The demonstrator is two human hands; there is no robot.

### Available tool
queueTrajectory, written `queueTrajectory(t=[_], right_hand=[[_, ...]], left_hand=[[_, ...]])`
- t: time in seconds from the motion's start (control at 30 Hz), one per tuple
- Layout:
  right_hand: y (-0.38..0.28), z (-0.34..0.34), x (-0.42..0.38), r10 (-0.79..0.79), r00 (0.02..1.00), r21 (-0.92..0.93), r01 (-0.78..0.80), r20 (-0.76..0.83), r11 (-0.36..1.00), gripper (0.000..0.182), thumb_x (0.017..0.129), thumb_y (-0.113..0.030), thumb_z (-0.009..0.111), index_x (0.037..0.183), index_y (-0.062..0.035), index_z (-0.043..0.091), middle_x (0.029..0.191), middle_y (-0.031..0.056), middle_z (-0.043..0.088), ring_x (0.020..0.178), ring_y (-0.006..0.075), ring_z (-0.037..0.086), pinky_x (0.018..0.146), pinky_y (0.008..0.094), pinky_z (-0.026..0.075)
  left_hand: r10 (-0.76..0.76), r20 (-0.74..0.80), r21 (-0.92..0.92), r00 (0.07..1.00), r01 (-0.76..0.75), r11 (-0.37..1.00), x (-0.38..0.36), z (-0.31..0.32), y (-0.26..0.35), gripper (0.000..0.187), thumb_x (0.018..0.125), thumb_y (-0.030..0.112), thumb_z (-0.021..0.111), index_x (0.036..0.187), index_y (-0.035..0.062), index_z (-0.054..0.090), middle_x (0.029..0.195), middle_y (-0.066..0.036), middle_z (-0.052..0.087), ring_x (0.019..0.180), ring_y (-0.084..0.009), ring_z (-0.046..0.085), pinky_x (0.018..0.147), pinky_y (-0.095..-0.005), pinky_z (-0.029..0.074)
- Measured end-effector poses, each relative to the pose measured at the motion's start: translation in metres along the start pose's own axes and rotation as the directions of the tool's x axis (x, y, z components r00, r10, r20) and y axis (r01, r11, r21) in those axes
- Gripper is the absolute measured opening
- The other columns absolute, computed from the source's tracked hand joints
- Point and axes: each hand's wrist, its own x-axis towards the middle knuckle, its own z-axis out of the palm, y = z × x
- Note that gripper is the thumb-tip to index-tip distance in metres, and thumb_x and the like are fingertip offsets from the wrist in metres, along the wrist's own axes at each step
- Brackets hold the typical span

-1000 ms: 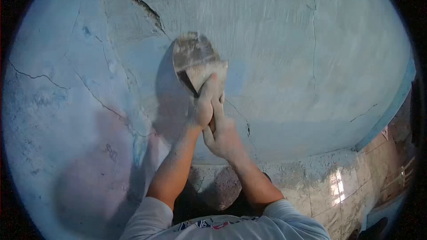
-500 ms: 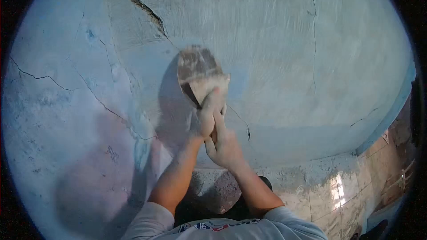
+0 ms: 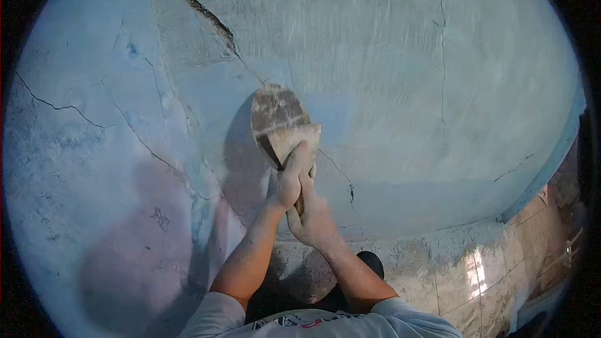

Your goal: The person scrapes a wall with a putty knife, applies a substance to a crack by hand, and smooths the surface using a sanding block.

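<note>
My left hand (image 3: 289,183) is closed on a putty knife (image 3: 291,140) with a pale, dusty, flared blade, one finger stretched along the blade. Pressed against it, my right hand (image 3: 311,218) wraps the brown handle (image 3: 300,204) from below. Past the blade's edge shows a dark, rounded plate (image 3: 275,106) smeared with pale material; its lower part is hidden behind the putty knife. The plate's top edge lies over the lower end of a crack (image 3: 250,70) in the blue-grey wall (image 3: 388,100). White dust coats both hands.
A wide, broken gap (image 3: 210,15) runs down the wall at upper left, with thinner cracks (image 3: 443,56) elsewhere. At the wall's foot is a rough ledge (image 3: 400,250), and glossy floor tiles (image 3: 460,288) lie at lower right. My shadow (image 3: 141,250) falls on the left wall.
Both hands, the putty knife and the rounded plate have come down the wall together, uncovering a little more of the crack above. The grip looks the same.
</note>
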Motion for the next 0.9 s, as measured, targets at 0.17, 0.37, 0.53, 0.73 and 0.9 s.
queueTrajectory(t=[0.17,0.37,0.53,0.73,0.9], right_hand=[[-0.009,-0.011,0.040,-0.051,0.999,-0.016,0.051,0.001,0.999,0.075,0.092,-0.002,0.061,0.159,0.0007,0.028,0.078,0.0292,0.063,0.075,0.0448,0.071,0.067,0.0461,0.053],[0.006,-0.002,-0.001,-0.017,1.000,-0.033,0.018,0.023,0.999,0.074,0.093,-0.003,0.060,0.159,0.0052,0.026,0.097,0.0340,0.067,0.087,0.0486,0.071,0.074,0.0446,0.056],[0.003,-0.010,0.029,-0.132,0.991,-0.080,0.131,-0.008,0.988,0.075,0.092,-0.001,0.060,0.159,0.0034,0.028,0.087,0.0315,0.065,0.081,0.0479,0.069,0.071,0.0439,0.055],[-0.009,-0.017,-0.004,0.089,0.992,-0.172,-0.072,0.093,0.982,0.079,0.090,0.001,0.060,0.162,-0.0080,0.030,0.082,0.0304,0.065,0.077,0.0478,0.070,0.068,0.0494,0.055],[-0.033,-0.043,0.031,0.082,0.985,-0.323,-0.029,0.150,0.946,0.079,0.091,-0.001,0.059,0.162,-0.0251,0.036,0.111,0.0351,0.066,0.095,0.0503,0.069,0.078,0.0526,0.057]], left_hand=[[0.117,0.089,-0.025,0.989,-0.115,0.993,0.034,0.001,0.019,0.044,0.109,0.040,0.052,0.077,0.0098,0.058,0.070,0.001,0.054,0.060,-0.0102,0.050,0.054,-0.0282,0.039],[0.120,0.084,0.060,0.989,-0.126,0.990,-0.003,-0.007,-0.007,0.037,0.110,0.035,0.048,0.121,0.0019,0.060,0.095,-0.004,0.061,0.077,-0.0140,0.058,0.069,-0.0296,0.048],[0.151,-0.003,0.045,0.989,-0.150,0.988,0.028,0.005,0.013,0.035,0.107,0.041,0.058,0.100,0.0069,0.065,0.088,0.001,0.058,0.079,-0.0098,0.055,0.068,-0.0295,0.045],[0.033,0.029,-0.175,0.999,-0.028,0.984,0.007,-0.008,-0.017,0.036,0.107,0.040,0.058,0.117,0.0054,0.061,0.101,-0.003,0.059,0.090,-0.0118,0.056,0.076,-0.0297,0.050],[-0.119,-0.010,-0.422,0.993,0.104,0.901,0.011,0.013,0.001,0.045,0.107,0.042,0.057,0.125,0.0012,0.059,0.113,-0.007,0.059,0.099,-0.0132,0.057,0.079,-0.0298,0.051]])
